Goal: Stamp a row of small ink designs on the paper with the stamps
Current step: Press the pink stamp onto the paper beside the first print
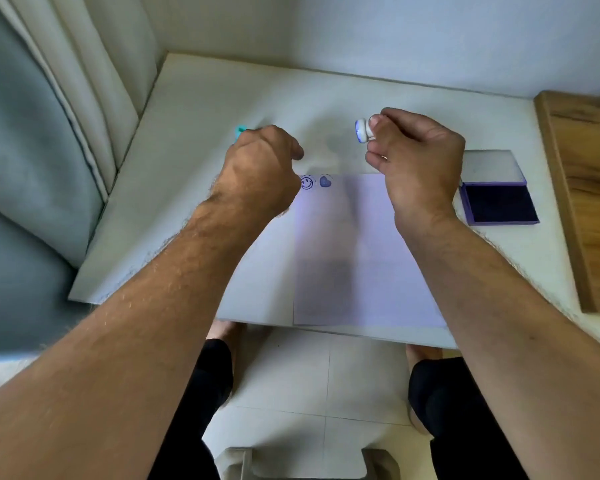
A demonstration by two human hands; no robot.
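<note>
I count two stamps in view, one per hand. My right hand (418, 157) is lifted above the table (194, 109), fingers curled in, pinching a white stamp (363, 130) between thumb and fingertips; its round face is turned sideways toward the left and shows a blue-inked rim. My left hand (260, 164) is closed in a loose fist, knuckles up, over a teal stamp (240, 131); only a bit of teal shows past the far side of the fist, and I cannot tell how it is held.

One sheet of paper (361, 251) lies flat on the table in front of me, its near edge close to the table's near edge. I count two prints on it, side by side near its far edge: a smiley (307, 183) just beside my left hand, and a heart (325, 182) right of that. More prints could sit under the left hand; I cannot tell.

One ink pad (499, 202) lies open just right of the paper, its dark pad facing up and its lid (489, 166) folded back behind. Further right lies one wooden board (586, 188).
</note>
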